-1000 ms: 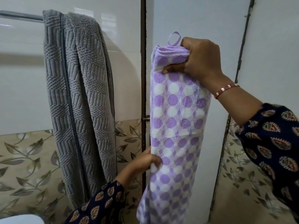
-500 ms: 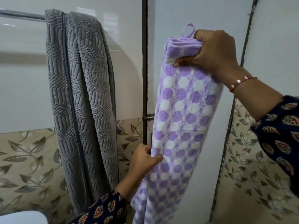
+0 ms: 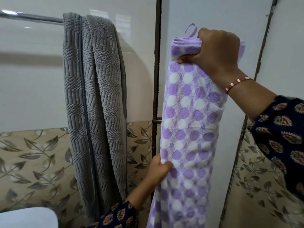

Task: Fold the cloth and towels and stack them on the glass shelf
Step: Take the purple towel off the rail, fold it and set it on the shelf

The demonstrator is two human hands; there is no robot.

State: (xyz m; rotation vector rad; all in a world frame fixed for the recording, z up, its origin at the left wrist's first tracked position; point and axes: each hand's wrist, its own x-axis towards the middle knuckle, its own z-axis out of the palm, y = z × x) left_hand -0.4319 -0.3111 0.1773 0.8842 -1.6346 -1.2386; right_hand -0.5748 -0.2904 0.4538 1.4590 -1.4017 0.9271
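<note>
Lowered slightly, right hand (image 3: 217,53) grips polka-dot towel (image 3: 189,122) top; left hand (image 3: 158,168) pinches edge.

The right hand (image 3: 217,51) is up high, fingers squeezed tight. The left hand (image 3: 158,168) is down low, pinching.

Metal towel rail (image 3: 32,18) on tiled wall; grey ribbed towel (image 3: 93,102) draped over it.
</note>
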